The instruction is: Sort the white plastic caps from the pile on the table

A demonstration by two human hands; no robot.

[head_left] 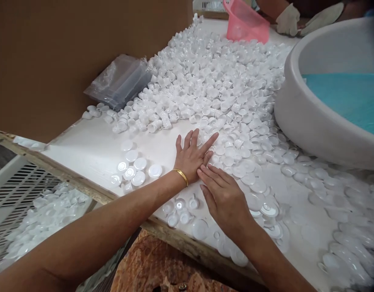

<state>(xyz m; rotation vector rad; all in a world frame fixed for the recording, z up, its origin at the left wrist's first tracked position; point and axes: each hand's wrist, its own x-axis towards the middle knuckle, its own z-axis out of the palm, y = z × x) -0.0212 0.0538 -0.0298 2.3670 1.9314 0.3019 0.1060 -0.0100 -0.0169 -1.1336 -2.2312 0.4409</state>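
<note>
My left hand, with a gold bracelet at its wrist, is spread palm down at the near edge of a heap of small white cups. My right hand lies beside it with fingers stretched, their tips meeting the left hand near the thumb side. Neither hand shows anything in its grip; what is under the palms is hidden. Small white saucers lie in a loose group left of my left hand. Tiny white lids sit below it. More saucers overlap to the right of my right hand.
A large grey-white tub with a blue inside stands at right. A pink basket is at the back, near another person's gloved hands. A plastic bag leans by a cardboard box. A slotted crate sits lower left.
</note>
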